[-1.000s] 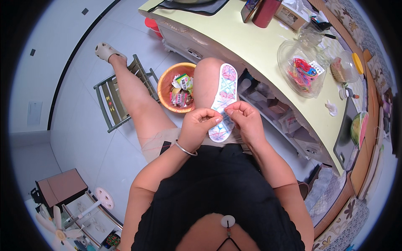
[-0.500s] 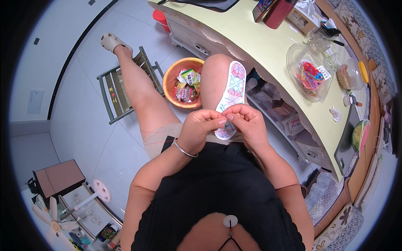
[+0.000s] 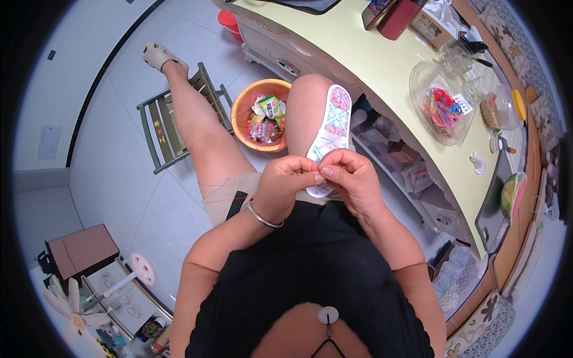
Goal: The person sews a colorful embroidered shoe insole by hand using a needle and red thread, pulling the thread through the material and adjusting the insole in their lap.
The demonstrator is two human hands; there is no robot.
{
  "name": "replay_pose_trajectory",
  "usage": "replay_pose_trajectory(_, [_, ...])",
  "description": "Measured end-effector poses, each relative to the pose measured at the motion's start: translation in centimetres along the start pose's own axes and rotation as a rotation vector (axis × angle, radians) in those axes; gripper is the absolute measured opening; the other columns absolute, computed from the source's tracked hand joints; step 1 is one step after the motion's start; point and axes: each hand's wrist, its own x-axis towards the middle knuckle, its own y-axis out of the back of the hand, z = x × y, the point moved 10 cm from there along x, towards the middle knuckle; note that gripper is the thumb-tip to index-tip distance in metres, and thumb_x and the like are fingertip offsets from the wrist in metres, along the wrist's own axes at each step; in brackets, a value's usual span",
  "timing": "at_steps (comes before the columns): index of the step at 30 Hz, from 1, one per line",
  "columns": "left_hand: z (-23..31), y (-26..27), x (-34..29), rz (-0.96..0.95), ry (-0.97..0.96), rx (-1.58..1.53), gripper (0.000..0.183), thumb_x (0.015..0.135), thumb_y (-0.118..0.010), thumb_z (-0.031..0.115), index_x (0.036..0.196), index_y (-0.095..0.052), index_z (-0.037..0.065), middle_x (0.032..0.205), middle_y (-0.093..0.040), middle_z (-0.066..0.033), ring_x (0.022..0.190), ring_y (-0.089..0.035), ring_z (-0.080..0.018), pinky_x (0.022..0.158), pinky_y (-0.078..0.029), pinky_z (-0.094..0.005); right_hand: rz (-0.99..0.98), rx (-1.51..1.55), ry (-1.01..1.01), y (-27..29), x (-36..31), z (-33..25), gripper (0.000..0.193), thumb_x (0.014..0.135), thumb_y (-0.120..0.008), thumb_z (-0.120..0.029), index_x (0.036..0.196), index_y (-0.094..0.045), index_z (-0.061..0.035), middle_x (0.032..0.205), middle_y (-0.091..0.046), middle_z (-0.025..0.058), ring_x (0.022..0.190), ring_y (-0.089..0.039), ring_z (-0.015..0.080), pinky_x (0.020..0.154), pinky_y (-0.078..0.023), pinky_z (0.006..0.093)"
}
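Note:
An embroidered insole [image 3: 333, 122], white with pink, blue and green stitching, lies along my right thigh. Over its lower part, my left hand [image 3: 282, 184] and my right hand [image 3: 355, 180] meet with their fingertips pinched together. Whatever sits between the fingers is too small to make out. The fingers hide a strip of the insole, though its rounded end shows below them. A thin red thread [image 3: 222, 186] trails in loops over my left thigh beside the left wrist, which wears a silver bangle.
A yellow-lined bin [image 3: 242, 116] with wrappers stands between my legs. Left of it is a folding stool [image 3: 173, 134]. On the pale yellow table [image 3: 370, 65] at the right, a clear plastic tray [image 3: 418, 113] holds colourful thread; a dark red flask [image 3: 399, 21] stands farther back.
My fingertips have drawn closer together, the right ones now overlapping the left. The insole stays on the thigh, and the thread's loops have shifted slightly.

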Motion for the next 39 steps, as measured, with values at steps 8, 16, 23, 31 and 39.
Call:
replay_pose_trajectory(8, [0.2,0.0,-0.4,-0.014,0.006,0.022,0.010,0.081,-0.064,-0.003,0.091,-0.062,-0.004,0.088,-0.064,-0.0083,0.081,-0.060,-0.0123,0.077,-0.047,-0.0236,0.019,-0.145,0.115,-0.1,-0.8,-1.9,0.008,0.083,-0.065,-0.001,0.091,-0.065,0.0030,0.085,-0.066,0.0059,0.076,-0.060,0.0085,0.070,-0.048,0.0206])
replay_pose_trajectory(16, [0.7,-0.6,-0.7,-0.017,0.009,0.001,0.009,0.080,-0.064,-0.003,0.090,-0.062,-0.004,0.086,-0.064,-0.0074,0.081,-0.059,-0.0115,0.076,-0.046,-0.0228,0.009,-0.066,0.121,0.1,-0.8,-1.6,0.008,0.083,-0.065,0.000,0.090,-0.065,0.0035,0.083,-0.066,0.0063,0.075,-0.060,0.0093,0.070,-0.049,0.0213])
replay_pose_trajectory(23, [0.6,-0.9,-0.7,-0.031,0.024,-0.028,0.010,0.081,-0.063,-0.002,0.090,-0.062,-0.004,0.087,-0.064,-0.0074,0.081,-0.059,-0.0115,0.076,-0.046,-0.0225,0.013,0.030,0.096,0.2,-0.7,-1.1,0.008,0.083,-0.065,0.000,0.089,-0.065,0.0036,0.078,-0.064,0.0051,0.065,-0.053,0.0072,0.060,-0.043,0.0196])
replay_pose_trajectory(31, [0.7,-1.1,-0.8,-0.045,0.027,-0.092,0.011,0.081,-0.064,-0.001,0.091,-0.062,-0.005,0.086,-0.065,-0.0086,0.080,-0.060,-0.0121,0.076,-0.047,-0.0228,0.021,0.055,0.101,0.0,-0.7,-1.1,0.007,0.083,-0.066,-0.001,0.088,-0.064,0.0030,0.074,-0.062,0.0037,0.060,-0.048,0.0059,0.055,-0.038,0.0189])
replay_pose_trajectory(39, [0.7,-0.8,-1.0,-0.009,0.006,-0.014,0.010,0.080,-0.065,-0.002,0.090,-0.063,-0.004,0.086,-0.065,-0.0071,0.080,-0.060,-0.0107,0.075,-0.047,-0.0221,0.061,-0.137,0.211,-0.3,-1.6,-2.4,0.008,0.083,-0.065,-0.004,0.087,-0.061,0.0014,0.079,-0.061,0.0037,0.063,-0.048,0.0061,0.056,-0.036,0.0195])
